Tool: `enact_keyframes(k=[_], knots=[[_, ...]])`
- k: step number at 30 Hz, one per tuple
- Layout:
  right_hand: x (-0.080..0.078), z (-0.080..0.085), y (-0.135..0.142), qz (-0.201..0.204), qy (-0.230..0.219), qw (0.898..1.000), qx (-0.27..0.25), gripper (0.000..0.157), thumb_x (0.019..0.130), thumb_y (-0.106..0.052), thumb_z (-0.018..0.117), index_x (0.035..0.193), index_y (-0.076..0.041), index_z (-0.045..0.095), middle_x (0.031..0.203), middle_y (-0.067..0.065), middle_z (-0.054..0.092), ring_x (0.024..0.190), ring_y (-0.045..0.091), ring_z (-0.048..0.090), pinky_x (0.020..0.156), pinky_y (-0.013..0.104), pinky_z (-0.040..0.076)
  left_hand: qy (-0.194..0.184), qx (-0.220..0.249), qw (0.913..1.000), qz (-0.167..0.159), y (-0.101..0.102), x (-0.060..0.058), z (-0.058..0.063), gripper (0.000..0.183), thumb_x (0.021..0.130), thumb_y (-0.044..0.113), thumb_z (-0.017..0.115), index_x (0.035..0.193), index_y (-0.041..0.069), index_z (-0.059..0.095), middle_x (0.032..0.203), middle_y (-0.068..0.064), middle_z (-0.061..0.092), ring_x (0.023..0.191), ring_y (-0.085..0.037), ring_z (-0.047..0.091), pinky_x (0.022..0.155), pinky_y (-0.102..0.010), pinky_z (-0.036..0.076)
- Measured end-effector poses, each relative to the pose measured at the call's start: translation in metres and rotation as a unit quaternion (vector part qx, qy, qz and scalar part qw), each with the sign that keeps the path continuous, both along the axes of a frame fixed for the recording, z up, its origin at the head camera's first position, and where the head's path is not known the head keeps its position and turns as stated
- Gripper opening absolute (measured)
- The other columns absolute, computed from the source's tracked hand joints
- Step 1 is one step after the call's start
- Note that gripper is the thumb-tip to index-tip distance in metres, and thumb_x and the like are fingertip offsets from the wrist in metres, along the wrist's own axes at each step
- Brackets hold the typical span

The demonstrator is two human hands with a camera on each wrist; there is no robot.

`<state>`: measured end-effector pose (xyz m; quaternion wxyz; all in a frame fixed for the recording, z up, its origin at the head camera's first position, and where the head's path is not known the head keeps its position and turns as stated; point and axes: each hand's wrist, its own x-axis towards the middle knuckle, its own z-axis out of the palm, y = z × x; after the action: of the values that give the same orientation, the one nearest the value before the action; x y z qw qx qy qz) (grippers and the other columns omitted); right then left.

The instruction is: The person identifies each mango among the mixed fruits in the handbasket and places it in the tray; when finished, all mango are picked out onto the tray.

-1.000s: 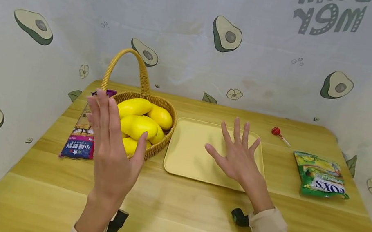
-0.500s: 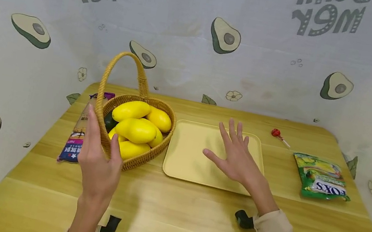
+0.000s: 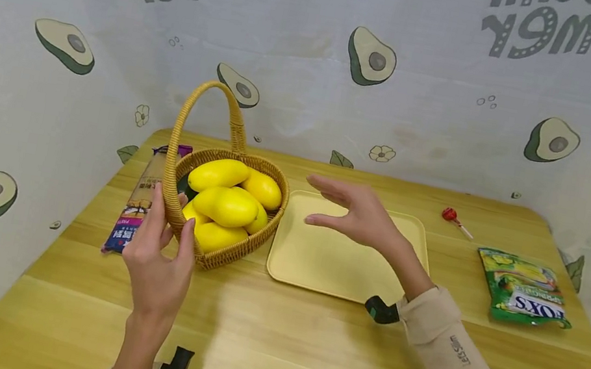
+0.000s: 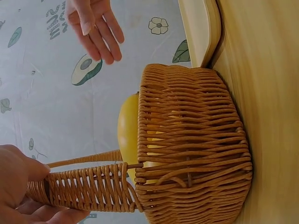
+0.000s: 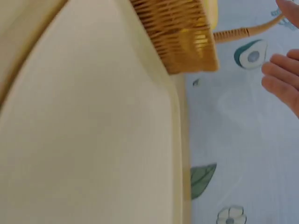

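A yellow wicker basket (image 3: 236,253) with a tall arched handle (image 3: 174,156) stands left of centre, filled with several yellow mangoes (image 3: 226,206). Something dark green shows at its left inner edge. My left hand (image 3: 158,272) is at the near lower part of the handle, thumb on one side and fingers curling round the other; in the left wrist view the handle runs between them. My right hand (image 3: 363,217) hovers over the pale yellow tray (image 3: 338,278), fingers extended and thumb apart, holding nothing. It is to the right of the basket.
A purple and blue snack packet (image 3: 133,209) lies left of the basket, partly hidden by it. A red lollipop (image 3: 450,215) and a green candy bag (image 3: 523,290) lie right of the tray. A patterned curtain (image 3: 302,80) hangs behind the table.
My left hand has lowered from in front of the basket to its handle, fingers now curling round it. My right hand has turned from spread palm-down to sideways and shifted slightly left.
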<state>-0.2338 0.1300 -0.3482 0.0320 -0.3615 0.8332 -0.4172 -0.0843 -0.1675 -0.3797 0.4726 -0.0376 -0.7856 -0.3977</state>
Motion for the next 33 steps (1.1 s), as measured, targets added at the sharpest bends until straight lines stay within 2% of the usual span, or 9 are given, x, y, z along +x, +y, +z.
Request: enact_keyframes(k=[4,7,11,18,27,33], knots=[[-0.021,0.01,-0.023,0.057,-0.041,0.997,-0.036,0.068,0.089,-0.012,0.09,0.151,-0.002,0.062,0.151,0.014,0.064,0.137,0.034,0.065,0.115,0.042,0.054,0.003,0.009,0.9999,-0.005,0.0,-0.001,0.0,0.071,0.093,-0.015,0.075,0.158,-0.005,0.048,0.131,-0.023,0.074,0.119,-0.042,0.073,0.093,-0.012,0.054],[-0.04,0.013,-0.043,0.097,-0.085,0.989,-0.073,0.063,0.089,-0.001,0.087,0.147,0.003,0.063,0.148,0.02,0.065,0.138,0.038,0.063,0.117,0.041,0.053,-0.003,0.015,0.9999,-0.007,0.0,-0.001,-0.001,0.072,0.093,-0.015,0.075,0.159,-0.003,0.048,0.131,-0.024,0.074,0.119,-0.042,0.073,0.094,-0.012,0.054],[-0.061,0.013,-0.069,0.12,-0.128,0.981,-0.085,0.062,0.089,0.005,0.085,0.147,0.006,0.063,0.148,0.025,0.064,0.14,0.038,0.061,0.119,0.041,0.051,-0.006,0.02,0.9998,-0.007,-0.001,-0.001,-0.002,0.072,0.093,-0.015,0.074,0.159,-0.002,0.048,0.13,-0.025,0.074,0.117,-0.043,0.073,0.094,-0.012,0.054],[-0.085,0.004,-0.108,0.121,-0.146,0.98,-0.059,0.063,0.089,0.003,0.085,0.148,0.006,0.061,0.149,0.024,0.063,0.141,0.039,0.059,0.12,0.047,0.05,-0.006,0.024,0.9996,-0.01,-0.002,-0.001,-0.003,0.073,0.092,-0.016,0.074,0.159,-0.002,0.049,0.129,-0.025,0.074,0.116,-0.042,0.074,0.094,-0.013,0.055],[-0.104,-0.002,-0.139,0.111,-0.12,0.986,0.001,0.06,0.091,0.002,0.085,0.147,0.006,0.063,0.15,0.02,0.063,0.143,0.032,0.059,0.118,0.037,0.051,-0.01,0.019,0.9997,-0.013,-0.002,-0.003,-0.003,0.073,0.092,-0.014,0.076,0.159,-0.001,0.05,0.13,-0.024,0.074,0.116,-0.042,0.075,0.093,-0.012,0.055],[-0.114,0.002,-0.153,0.134,-0.109,0.984,0.045,0.061,0.091,0.0,0.085,0.147,0.005,0.063,0.149,0.019,0.065,0.141,0.031,0.061,0.118,0.033,0.051,-0.006,0.018,0.9998,-0.006,-0.004,-0.002,-0.004,0.072,0.092,-0.015,0.075,0.158,-0.001,0.051,0.129,-0.025,0.074,0.115,-0.043,0.075,0.093,-0.013,0.055]])
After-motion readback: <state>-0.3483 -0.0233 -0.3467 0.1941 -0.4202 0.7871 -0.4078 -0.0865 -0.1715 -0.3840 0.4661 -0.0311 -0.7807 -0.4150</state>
